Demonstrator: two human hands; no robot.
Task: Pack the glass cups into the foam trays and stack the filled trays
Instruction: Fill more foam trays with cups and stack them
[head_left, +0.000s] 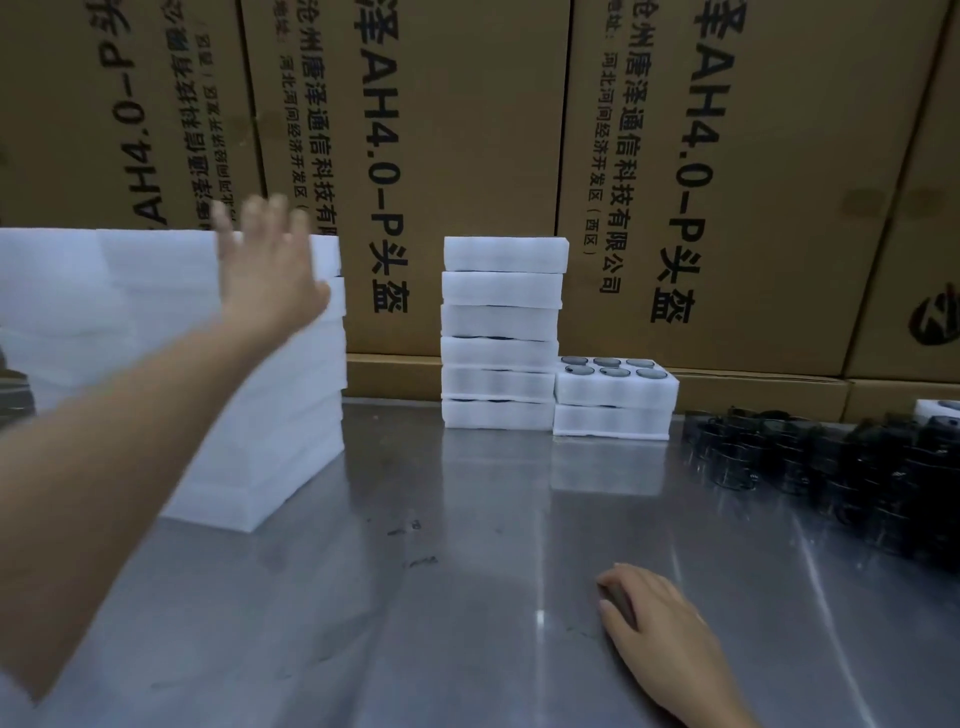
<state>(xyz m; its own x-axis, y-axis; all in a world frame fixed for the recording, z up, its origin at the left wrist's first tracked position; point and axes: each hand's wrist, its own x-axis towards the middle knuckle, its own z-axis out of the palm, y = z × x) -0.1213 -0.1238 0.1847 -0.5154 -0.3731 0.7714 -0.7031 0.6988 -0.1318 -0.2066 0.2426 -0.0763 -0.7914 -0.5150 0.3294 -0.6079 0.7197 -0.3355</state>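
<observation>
Steel tabletop fills the lower frame, and your right hand rests on it at lower right, fingers loosely bent, holding nothing. Right of centre lies a crowd of dark glass cups, not yet packed, so plenty of work is left. At the left your left hand is raised with fingers spread, flat against the top of the pile of empty foam trays, gripping nothing that I can see; motion blur hides the fingertips. Further back, at centre, a six-high stack of filled trays stands, with a shorter stack just beside it, two high, cups showing in its uppermost tray. Behind everything stand printed cardboard cartons.
</observation>
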